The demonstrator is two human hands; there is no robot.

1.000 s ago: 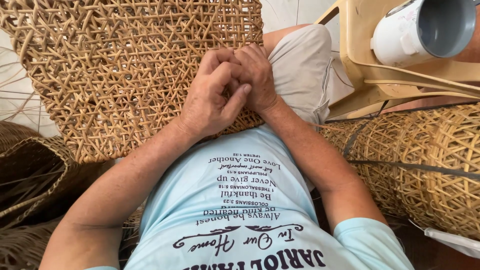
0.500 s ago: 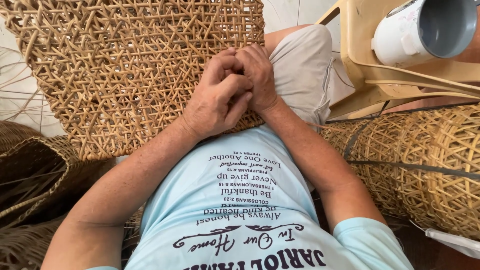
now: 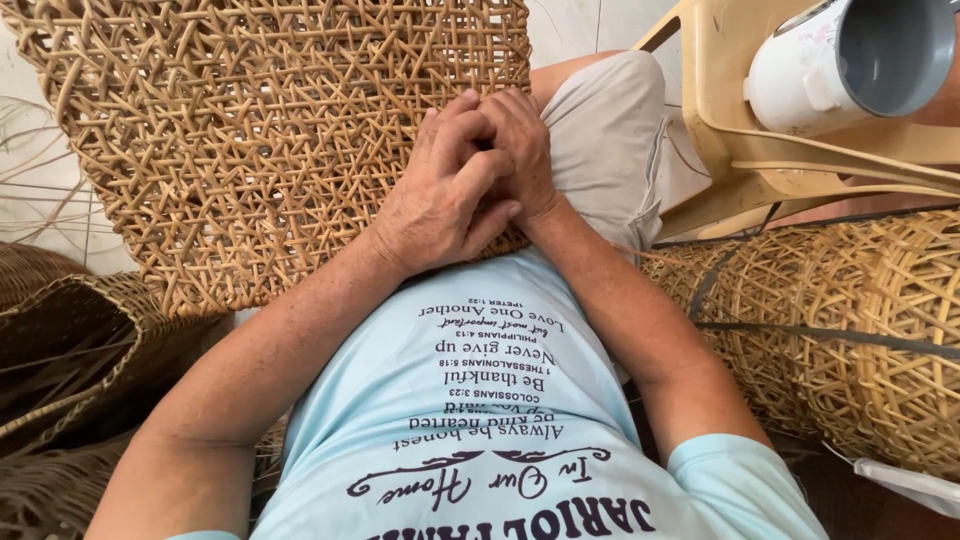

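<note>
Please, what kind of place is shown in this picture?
Probably a home workshop for rattan or cane weaving. The left hand and right hand work at the edge of an open-weave cane panel; rolled woven pieces lie to the right, a darker woven basket to the left.

We see the woven panel (image 3: 250, 140) lying across the lap, with the left hand (image 3: 440, 195) over the right hand (image 3: 520, 150) at its near edge. To the right stands a stool (image 3: 730, 130) bearing a mug (image 3: 850, 60), a woven basket (image 3: 860, 330) nearer us beside it, and another basket (image 3: 70, 350) lies at left.
</note>
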